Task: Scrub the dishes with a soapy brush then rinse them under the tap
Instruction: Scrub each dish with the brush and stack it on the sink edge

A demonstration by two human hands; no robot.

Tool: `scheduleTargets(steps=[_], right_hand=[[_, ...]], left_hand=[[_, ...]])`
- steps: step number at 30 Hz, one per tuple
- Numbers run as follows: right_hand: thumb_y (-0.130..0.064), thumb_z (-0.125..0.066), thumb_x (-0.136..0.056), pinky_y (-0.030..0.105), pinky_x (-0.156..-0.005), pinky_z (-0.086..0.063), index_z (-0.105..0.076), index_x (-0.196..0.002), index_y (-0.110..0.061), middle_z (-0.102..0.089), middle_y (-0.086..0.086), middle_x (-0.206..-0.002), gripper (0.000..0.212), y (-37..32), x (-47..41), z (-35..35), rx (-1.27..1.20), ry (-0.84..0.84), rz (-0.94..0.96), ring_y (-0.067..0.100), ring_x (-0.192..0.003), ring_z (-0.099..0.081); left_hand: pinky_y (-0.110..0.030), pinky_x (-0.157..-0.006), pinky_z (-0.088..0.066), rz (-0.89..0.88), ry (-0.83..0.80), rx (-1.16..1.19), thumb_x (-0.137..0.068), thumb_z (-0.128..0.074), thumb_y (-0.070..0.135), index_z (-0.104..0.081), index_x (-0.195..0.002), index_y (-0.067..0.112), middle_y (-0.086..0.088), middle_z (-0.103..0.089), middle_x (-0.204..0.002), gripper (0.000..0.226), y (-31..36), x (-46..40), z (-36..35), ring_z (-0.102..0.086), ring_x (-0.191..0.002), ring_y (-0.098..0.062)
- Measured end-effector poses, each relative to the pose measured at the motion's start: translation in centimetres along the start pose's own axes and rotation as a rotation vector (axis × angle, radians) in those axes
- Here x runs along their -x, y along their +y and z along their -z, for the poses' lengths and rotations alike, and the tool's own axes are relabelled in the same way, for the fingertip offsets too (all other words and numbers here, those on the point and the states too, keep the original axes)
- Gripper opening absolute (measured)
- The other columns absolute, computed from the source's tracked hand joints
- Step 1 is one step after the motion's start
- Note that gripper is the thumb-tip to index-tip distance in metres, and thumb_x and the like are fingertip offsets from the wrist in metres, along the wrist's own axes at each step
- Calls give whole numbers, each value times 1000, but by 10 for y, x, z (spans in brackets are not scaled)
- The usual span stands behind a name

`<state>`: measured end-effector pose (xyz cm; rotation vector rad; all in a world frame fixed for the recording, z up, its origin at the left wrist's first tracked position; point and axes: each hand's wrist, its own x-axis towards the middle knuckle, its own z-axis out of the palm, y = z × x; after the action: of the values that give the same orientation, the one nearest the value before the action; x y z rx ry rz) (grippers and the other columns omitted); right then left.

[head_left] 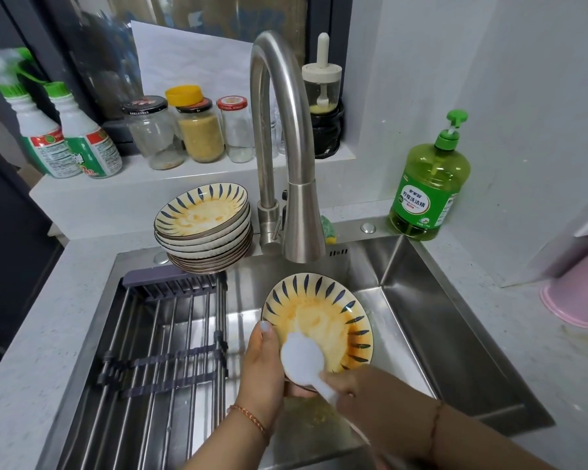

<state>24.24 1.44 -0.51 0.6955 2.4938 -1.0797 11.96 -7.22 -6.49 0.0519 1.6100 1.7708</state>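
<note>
Left hand (263, 364) grips the stained plate (323, 320) by its near rim, tilted over the sink (455, 317). Right hand (357, 390) pinches the brush (301, 359), its head against the plate beside the left thumb. Recommend firm circular strokes outward across the orange residue.

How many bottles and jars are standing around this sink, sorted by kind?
White bottles with green caps: 2
Glass jars with lids: 3
Jar with a white dipper lid: 1
Green pump bottle of dish soap: 1
Total: 7
</note>
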Motion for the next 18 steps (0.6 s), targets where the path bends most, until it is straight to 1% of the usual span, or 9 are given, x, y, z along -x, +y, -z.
scheduleTargets(steps=[2, 4, 5, 7, 10, 12, 14, 16, 18], right_hand=[[-22, -38, -98, 20, -72, -39, -51, -133, -14, -61, 2, -102, 38, -8, -6, -1, -88, 68, 34, 10, -88, -51], [-21, -40, -98, 18, -67, -39, -50, -135, -16, -63, 3, -98, 39, -13, -13, 1, -145, 103, 15, 2, -74, -52], [-22, -41, -98, 15, -61, -42, -48, -137, -18, -60, -2, -86, 40, -15, -18, 1, -195, 118, -16, -5, -60, -53], [-22, -39, -98, 11, -47, -42, -42, -141, -20, -50, -6, -70, 43, -18, -26, 6, -262, 148, -93, -3, -40, -52], [-18, -35, -97, 23, -62, -47, -34, -144, -19, -59, 4, -87, 46, -10, -42, 15, -36, 281, -144, 15, -67, -56], [-10, -33, -94, 27, -58, -42, -20, -148, -15, -53, 4, -77, 55, 2, -44, 14, 254, 329, -184, 18, -61, -45], [-5, -32, -92, 29, -60, -43, -6, -150, -14, -55, 4, -82, 64, 12, -36, 16, 458, 303, -220, 20, -71, -53], [-7, -31, -94, 31, -77, -46, -10, -150, -10, -60, 7, -113, 59, 24, -21, 14, 548, 184, -233, 23, -102, -59], [-10, -34, -96, 25, -84, -44, -29, -143, -9, -55, 9, -126, 48, 37, -7, 5, 565, 68, -203, 25, -114, -54]], left_hand=[[-52, -66, -56, 30, 2, -5, -81, -35, 68, -62, -107, 26, -13, -70, -104, 57, -3, 1, 0, -69, -89, -37], [-57, -65, -56, 47, -13, 12, -88, -34, 63, -62, -111, 28, -9, -72, -103, 50, -3, 4, 2, -71, -88, -32], [-58, -64, -56, 50, -24, 14, -91, -34, 60, -62, -111, 29, -6, -73, -102, 46, -3, 5, 3, -72, -88, -29], [-63, -68, -55, 52, -69, 7, -90, -36, 57, -61, -114, 28, -4, -73, -105, 45, -3, 11, 2, -71, -93, -29], [-64, -66, -54, 91, -96, 51, -93, -36, 53, -59, -118, 27, -4, -73, -107, 42, -2, 19, -2, -71, -93, -31], [-53, -57, -57, 99, -74, 69, -97, -35, 50, -58, -117, 27, -2, -74, -102, 38, 1, 22, -2, -73, -85, -29], [-44, -50, -57, 83, -58, 68, -98, -35, 49, -58, -116, 28, -1, -74, -100, 36, 4, 24, 1, -73, -82, -28], [-41, -47, -56, 45, -35, 25, -98, -37, 46, -58, -116, 29, 2, -73, -99, 32, 4, 25, 6, -73, -79, -24], [-40, -46, -55, 16, -20, -15, -99, -38, 44, -57, -116, 31, 6, -72, -97, 29, 2, 26, 11, -73, -75, -20]])
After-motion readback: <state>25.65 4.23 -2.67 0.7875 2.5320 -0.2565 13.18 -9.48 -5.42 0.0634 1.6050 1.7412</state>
